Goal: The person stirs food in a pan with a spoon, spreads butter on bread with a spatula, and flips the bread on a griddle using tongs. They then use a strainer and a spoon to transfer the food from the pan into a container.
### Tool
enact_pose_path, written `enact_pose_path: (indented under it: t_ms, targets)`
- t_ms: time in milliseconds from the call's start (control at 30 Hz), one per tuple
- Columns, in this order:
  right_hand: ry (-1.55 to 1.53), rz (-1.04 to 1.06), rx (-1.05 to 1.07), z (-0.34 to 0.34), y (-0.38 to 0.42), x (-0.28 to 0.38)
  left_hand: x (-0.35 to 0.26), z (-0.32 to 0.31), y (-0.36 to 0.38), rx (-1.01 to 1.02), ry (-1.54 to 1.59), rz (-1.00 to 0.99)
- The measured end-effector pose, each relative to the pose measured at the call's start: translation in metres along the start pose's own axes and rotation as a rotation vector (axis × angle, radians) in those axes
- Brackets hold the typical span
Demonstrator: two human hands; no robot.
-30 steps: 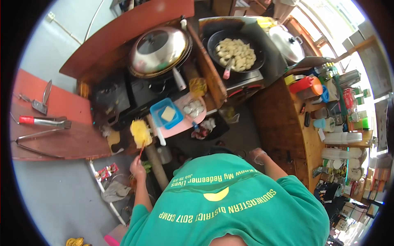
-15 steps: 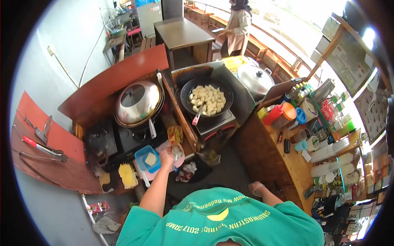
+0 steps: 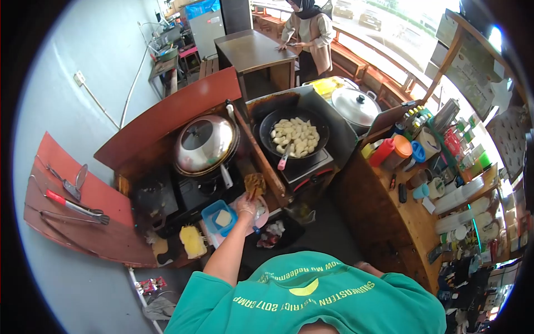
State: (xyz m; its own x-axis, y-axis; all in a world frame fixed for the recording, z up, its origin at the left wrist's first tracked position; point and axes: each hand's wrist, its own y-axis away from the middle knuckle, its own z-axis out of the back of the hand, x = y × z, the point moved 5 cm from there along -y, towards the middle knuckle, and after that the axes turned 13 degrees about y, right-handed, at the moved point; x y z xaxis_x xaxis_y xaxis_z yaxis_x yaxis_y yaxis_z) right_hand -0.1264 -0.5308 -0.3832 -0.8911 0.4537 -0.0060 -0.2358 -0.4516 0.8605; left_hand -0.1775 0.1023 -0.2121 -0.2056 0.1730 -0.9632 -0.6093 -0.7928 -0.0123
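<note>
My left hand point(image 3: 245, 206), in a clear plastic glove, reaches over a pink plate point(image 3: 261, 218) at the counter's front. Its fingers are closed around something thin and reddish-brown that I cannot make out, pointing at a browned piece of food point(image 3: 255, 182) just beyond. Left of the hand is a blue container point(image 3: 209, 214) with a pale square block point(image 3: 223, 218) inside. A slice of bread with yellow shreds point(image 3: 192, 242) lies further left. My right hand point(image 3: 368, 268) is low at my side, mostly hidden behind my green shirt, its fingers not visible.
A lidded wok point(image 3: 204, 146) sits on the left stove. Beside it, an open wok point(image 3: 295, 131) holds pale pieces and a pink-handled spatula point(image 3: 283, 158). A wooden partition point(image 3: 261, 156) divides them. Bottles and cups crowd the right counter point(image 3: 403, 222). Another person point(image 3: 311, 39) stands by the far table.
The view has shifted, so things sit further right. The food beyond my left hand looks browner than before. My right hand has drawn behind my shirt. The other person now touches the table.
</note>
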Motion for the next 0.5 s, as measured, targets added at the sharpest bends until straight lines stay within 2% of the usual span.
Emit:
enact_pose_path:
  t_ms: [33,67,133,167,200,267,333,367,433,467,500]
  targets:
    - [0.045,0.014,0.100,0.041,0.023,0.011,-0.005,0.005,0.000,-0.032,-0.090,-0.107]
    - [0.049,0.025,0.098,0.049,0.017,0.019,-0.021,0.018,0.008,-0.040,-0.099,-0.106]
    - [-0.014,-0.040,-0.141,0.089,0.007,0.024,-0.063,0.046,0.033,0.184,-0.301,0.037]
    - [0.143,-0.009,-0.118,0.118,0.011,0.032,-0.047,0.066,0.037,0.209,-0.271,-0.049]
    - [0.179,0.019,-0.132,0.145,0.025,0.042,-0.053,0.100,0.038,0.163,-0.278,-0.040]
    - [0.093,-0.002,-0.128,0.206,0.013,0.058,-0.092,0.181,0.067,0.292,-0.229,-0.083]
    - [0.114,0.017,-0.211,0.227,-0.023,0.070,-0.167,0.288,0.078,0.190,-0.439,-0.180]
    - [0.155,0.027,-0.169,0.240,-0.033,0.082,-0.223,0.338,0.088,0.049,-0.622,-0.161]
    - [0.227,0.053,-0.137,0.247,-0.057,0.097,-0.294,0.435,0.093,-0.144,-0.756,-0.172]
    - [0.221,0.065,-0.171,0.235,-0.082,0.095,-0.346,0.463,0.104,-0.227,-0.902,-0.298]
    - [0.205,0.071,-0.203,0.224,-0.105,0.094,-0.367,0.497,0.104,-0.245,-1.061,-0.498]
